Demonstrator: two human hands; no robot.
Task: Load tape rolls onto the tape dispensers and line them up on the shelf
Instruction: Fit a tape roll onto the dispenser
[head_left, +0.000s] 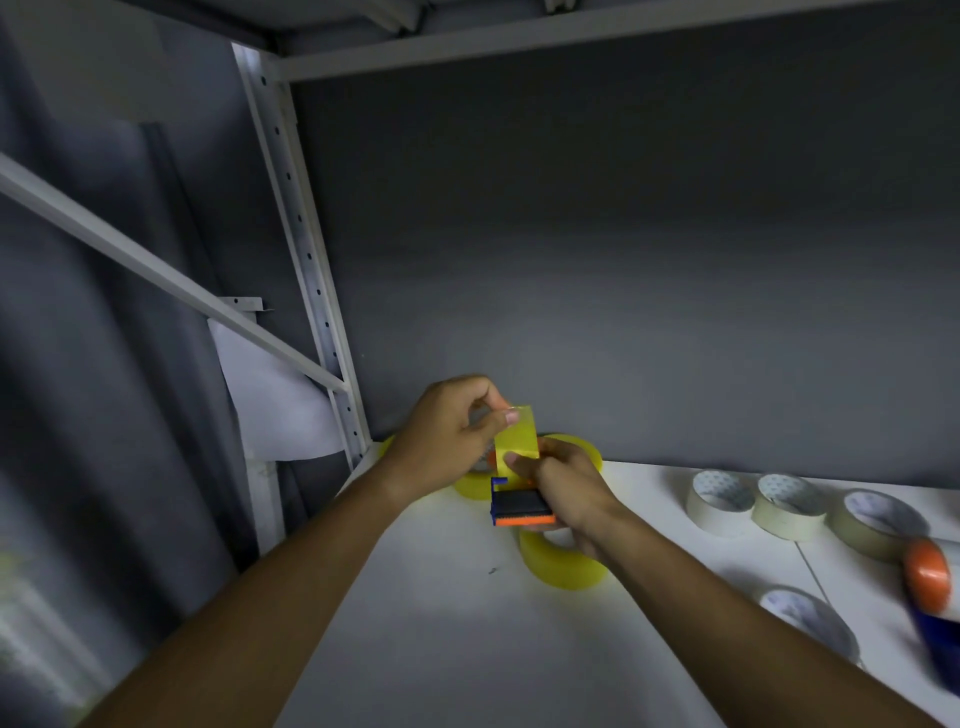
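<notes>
Pinching the free end of a yellow tape strip (517, 434) between thumb and forefinger, the left hand (449, 441) draws it upward from the tape dispenser (521, 506), a blue and orange one held above the white shelf (441, 597). The right hand (569, 486) grips the dispenser from the right side, its thumb pressing the strip's lower part. A yellow tape roll (561, 564) lies on the shelf just beneath the dispenser, and another yellow roll (582, 449) sits behind the hands. To the right lie several cream masking tape rolls (789, 506), and near the right edge a second dispenser (930, 587) with orange tape, blurred.
</notes>
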